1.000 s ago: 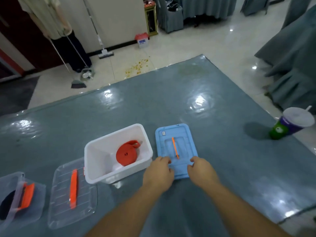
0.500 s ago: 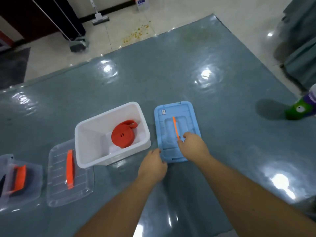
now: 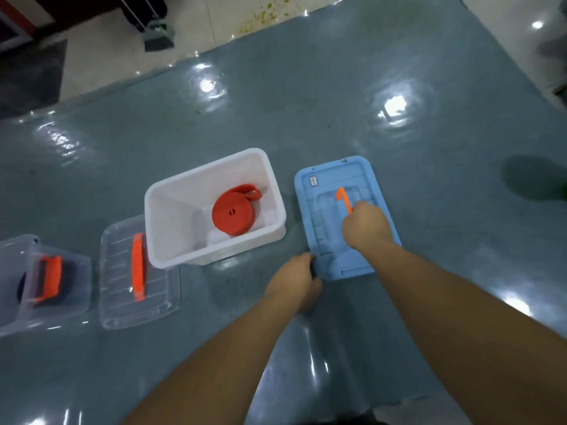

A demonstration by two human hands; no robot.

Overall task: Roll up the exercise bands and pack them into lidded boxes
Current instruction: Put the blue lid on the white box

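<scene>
since 0.5 s ago right hand (image 3: 365, 223) has closed round the orange handle (image 3: 343, 199) of the blue lid (image 3: 310, 216); left hand (image 3: 294, 279) now pinches the lid's near-left corner. lid flat on table (image 3: 337, 102), beside white box (image 3: 184, 240) holding rolled red band (image 3: 234, 214). clear lid (image 3: 116, 289), clear box (image 3: 12, 302) left.

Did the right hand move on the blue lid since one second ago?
Yes. The right hand moved from the blue lid's near edge up to its orange handle.

Glossy grey-blue table (image 3: 337, 87), white box (image 3: 171, 250), blue lid (image 3: 306, 191), clear lid (image 3: 116, 314), seemingly lidded clear box (image 3: 12, 311)
</scene>
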